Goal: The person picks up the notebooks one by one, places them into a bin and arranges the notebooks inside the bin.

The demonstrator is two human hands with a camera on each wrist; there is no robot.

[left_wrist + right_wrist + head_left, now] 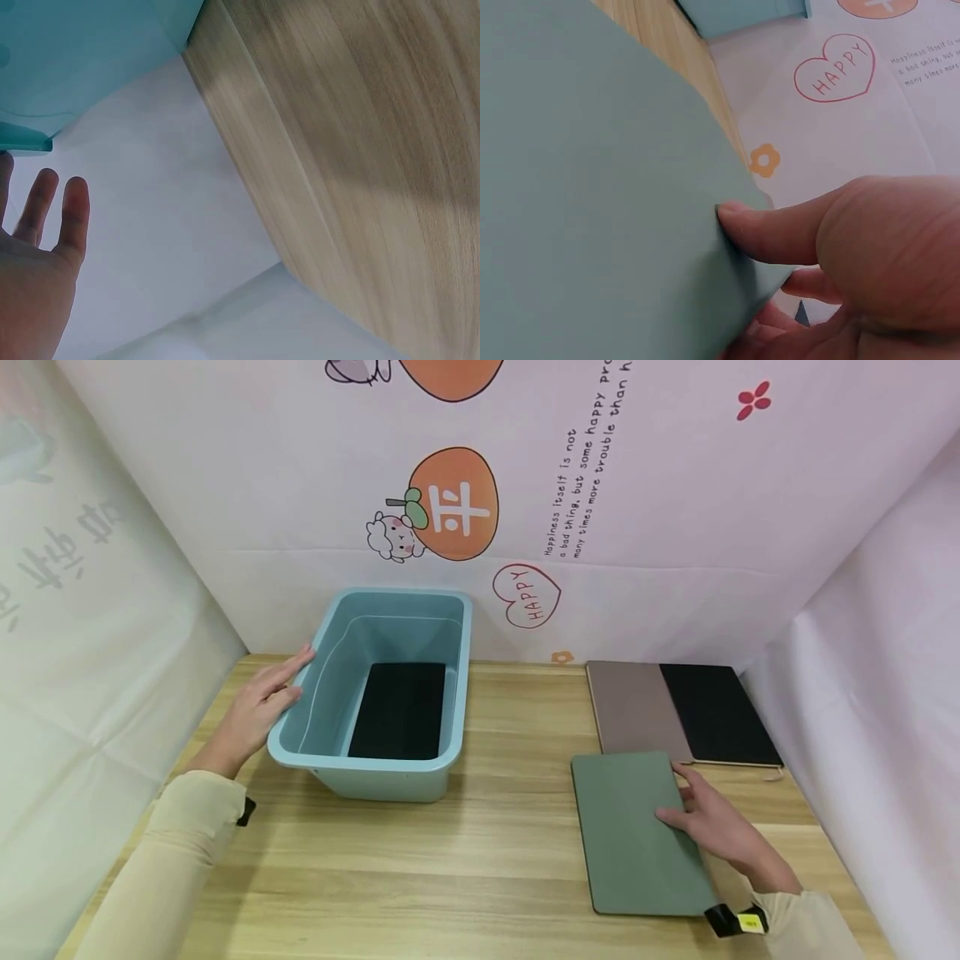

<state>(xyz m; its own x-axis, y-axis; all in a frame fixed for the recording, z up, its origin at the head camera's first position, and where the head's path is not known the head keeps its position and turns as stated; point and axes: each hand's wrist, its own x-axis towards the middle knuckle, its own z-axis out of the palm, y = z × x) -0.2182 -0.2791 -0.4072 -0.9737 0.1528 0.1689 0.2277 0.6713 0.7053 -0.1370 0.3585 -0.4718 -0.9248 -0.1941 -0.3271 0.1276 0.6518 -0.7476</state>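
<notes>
The right hand [716, 827] pinches the green notebook [637, 835] at its 3 o'clock edge, thumb on the cover, low on the bench [487, 860] at 4 o'clock; the left hand [258, 710], grip spread, touches the blue bin [390, 777] at its 9 o'clock rim.

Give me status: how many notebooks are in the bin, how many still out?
Done: one black notebook lies flat in the blue bin. In hand: the right hand grips the green notebook's right edge, thumb on its cover; it's still on the table. The left hand rests open against the bin's left rim. Left: the brown notebook and a second black one by the back wall.
</notes>
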